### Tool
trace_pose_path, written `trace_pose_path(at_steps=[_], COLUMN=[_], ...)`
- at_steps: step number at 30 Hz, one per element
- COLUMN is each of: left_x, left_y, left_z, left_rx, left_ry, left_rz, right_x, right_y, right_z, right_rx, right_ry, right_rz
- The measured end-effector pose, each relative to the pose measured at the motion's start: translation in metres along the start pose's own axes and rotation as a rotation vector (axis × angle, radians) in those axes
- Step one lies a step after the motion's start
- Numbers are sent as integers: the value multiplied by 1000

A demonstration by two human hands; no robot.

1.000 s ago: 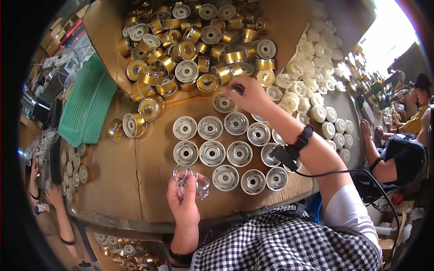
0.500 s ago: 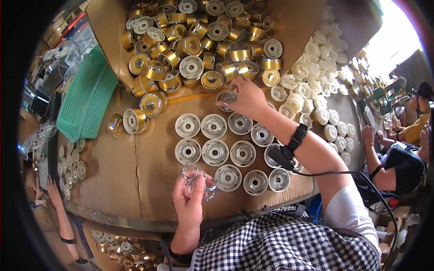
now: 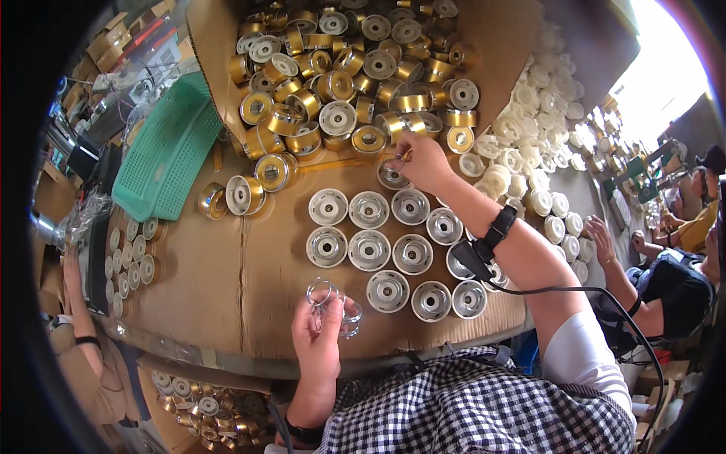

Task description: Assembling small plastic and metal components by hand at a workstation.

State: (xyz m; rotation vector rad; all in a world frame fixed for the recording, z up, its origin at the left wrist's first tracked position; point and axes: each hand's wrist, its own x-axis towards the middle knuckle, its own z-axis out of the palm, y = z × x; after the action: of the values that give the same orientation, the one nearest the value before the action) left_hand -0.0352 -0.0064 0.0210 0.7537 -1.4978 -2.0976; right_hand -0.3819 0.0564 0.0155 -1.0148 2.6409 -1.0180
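My left hand point(image 3: 319, 340), near the front edge of the cardboard-covered table, is closed around several thin shiny metal rings point(image 3: 350, 318). One ring point(image 3: 321, 290) stands out above its thumb. At the far end of a group of round white-rimmed metal cups point(image 3: 369, 250), my right hand point(image 3: 425, 160) has its fingers pinched together. A thin metal ring point(image 3: 393, 162) shows at its fingertips, just over the farthest cup point(image 3: 393, 180). Whether that ring touches the cup, I cannot tell. The cups stand in loose rows, open side up, and my right forearm hides some of them.
An open cardboard box point(image 3: 488, 83) heaped with gold-sided cups point(image 3: 340, 83) lies beyond. White plastic parts point(image 3: 522, 144) are piled at right. A green basket point(image 3: 168, 155) and small white round parts point(image 3: 132, 261) are at left. A black cable point(image 3: 575, 288) trails from my right wrist. Co-workers' arms show on both sides.
The view has shifted a little, so the table's things appear farther right. At my right fingertips, the ring now looks tilted and the cup beneath shows more. My left hand keeps its rings.
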Motion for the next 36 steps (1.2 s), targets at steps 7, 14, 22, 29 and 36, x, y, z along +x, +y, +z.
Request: trace_pose_path(at_steps=[7,14,22,29,36], left_x=[-2,-3,-2,1,10], left_y=[2,2,-2,0,-14], left_z=[3,5,-1,8,1], left_rx=[3,-9,-28,14,374], left_ry=[-42,-63,-45,-53,-163], left_rz=[10,13,0,22,373], right_x=[-11,-4,-21,-38,-124], right_y=[9,25,13,21,-108], right_z=[3,8,-3,-20,-28], right_rx=[72,190,-25,-274,420], right_ry=[234,96,13,117,-595], right_rz=[-152,-151,-270,-569,-363])
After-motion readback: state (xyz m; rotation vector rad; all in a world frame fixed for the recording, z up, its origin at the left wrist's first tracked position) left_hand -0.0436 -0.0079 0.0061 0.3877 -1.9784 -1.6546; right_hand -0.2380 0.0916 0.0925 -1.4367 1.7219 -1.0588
